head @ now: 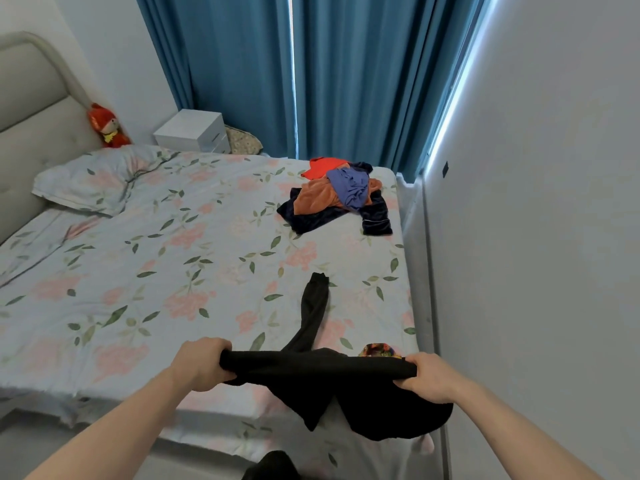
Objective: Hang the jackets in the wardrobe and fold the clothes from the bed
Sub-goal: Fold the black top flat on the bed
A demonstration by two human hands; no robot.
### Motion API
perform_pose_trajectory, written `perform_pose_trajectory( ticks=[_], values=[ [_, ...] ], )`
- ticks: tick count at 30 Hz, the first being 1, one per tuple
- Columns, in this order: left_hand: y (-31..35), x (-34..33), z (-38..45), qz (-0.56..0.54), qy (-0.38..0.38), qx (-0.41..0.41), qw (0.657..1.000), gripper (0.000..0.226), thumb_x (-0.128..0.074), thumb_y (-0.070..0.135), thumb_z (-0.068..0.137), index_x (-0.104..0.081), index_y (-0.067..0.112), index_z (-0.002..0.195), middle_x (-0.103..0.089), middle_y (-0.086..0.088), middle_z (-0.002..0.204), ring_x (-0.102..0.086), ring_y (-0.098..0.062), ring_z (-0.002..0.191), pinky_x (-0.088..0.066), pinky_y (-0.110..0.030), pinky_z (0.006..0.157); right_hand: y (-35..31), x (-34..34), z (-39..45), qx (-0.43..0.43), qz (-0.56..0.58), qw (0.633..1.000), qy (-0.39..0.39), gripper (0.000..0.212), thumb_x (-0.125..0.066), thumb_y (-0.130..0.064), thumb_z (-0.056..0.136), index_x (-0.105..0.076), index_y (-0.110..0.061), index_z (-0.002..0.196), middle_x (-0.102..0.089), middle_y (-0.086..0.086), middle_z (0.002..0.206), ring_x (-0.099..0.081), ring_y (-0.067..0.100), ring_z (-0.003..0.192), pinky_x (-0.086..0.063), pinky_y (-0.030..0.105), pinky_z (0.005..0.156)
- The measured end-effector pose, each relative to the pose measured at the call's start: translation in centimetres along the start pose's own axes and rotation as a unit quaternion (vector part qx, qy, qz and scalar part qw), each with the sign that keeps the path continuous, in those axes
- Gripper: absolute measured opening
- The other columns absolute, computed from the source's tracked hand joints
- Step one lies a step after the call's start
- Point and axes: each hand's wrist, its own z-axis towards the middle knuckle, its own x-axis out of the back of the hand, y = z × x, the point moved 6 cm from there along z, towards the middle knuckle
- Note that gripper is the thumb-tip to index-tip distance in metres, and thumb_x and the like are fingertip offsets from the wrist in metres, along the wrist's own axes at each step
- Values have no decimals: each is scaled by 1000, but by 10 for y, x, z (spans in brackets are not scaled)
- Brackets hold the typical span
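Across most of the view a bed [145, 258] is spread with a pale floral sheet, its padded grey headboard [31, 109] standing at the left. Behind the bed, blue curtains [242, 74] are drawn over the window, with a thin strip of daylight showing between them. A white wall [540, 237] closes the scene on the right, just beside the mattress edge. A pillow [93, 180] in the same floral print is laid at the head of the bed, and a white bedside cabinet [192, 131] is set near the curtains beyond it.

At the near edge of the bed a black garment [322, 382] is held up, stretched taut between two hands. One long sleeve or leg is trailed forward across the sheet, while the rest is draped down over the bed's edge. The left hand [202, 363] is clamped on the garment's left end with the fingers curled round the cloth; the right hand [431, 377] is closed on the right end in the same way.

Toward the far right corner of the bed a pile of clothes [341, 199] is heaped, with red, orange and purple pieces lying on a dark navy one. A red stuffed toy [107, 126] is propped against the headboard. Just behind the black garment a small multicoloured item [379, 350] is partly hidden; what it is cannot be told.
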Motion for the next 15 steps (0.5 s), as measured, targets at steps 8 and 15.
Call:
perform_pose_trajectory(
  ticks=[8,15],
  values=[
    [-43,12,50,-73,-35,28,996,21,-58,47,93,-56,33,78,-64,13,80,-64,-11,78,-49,-26,66,7,0,48,-91,-20,995,-40,53,-71,-70,67,-71,-31,103,-72,-8,104,-69,8,93,-56,25,88],
    [-53,194,144,-120,107,2,987,17,-61,35,95,-67,26,82,-67,4,75,-66,-18,73,-46,-28,56,-93,156,94,-69,-14,982,177,16,-73,-36,91,-71,-24,101,-70,-1,93,-67,20,90,-45,26,66]
  ],
)
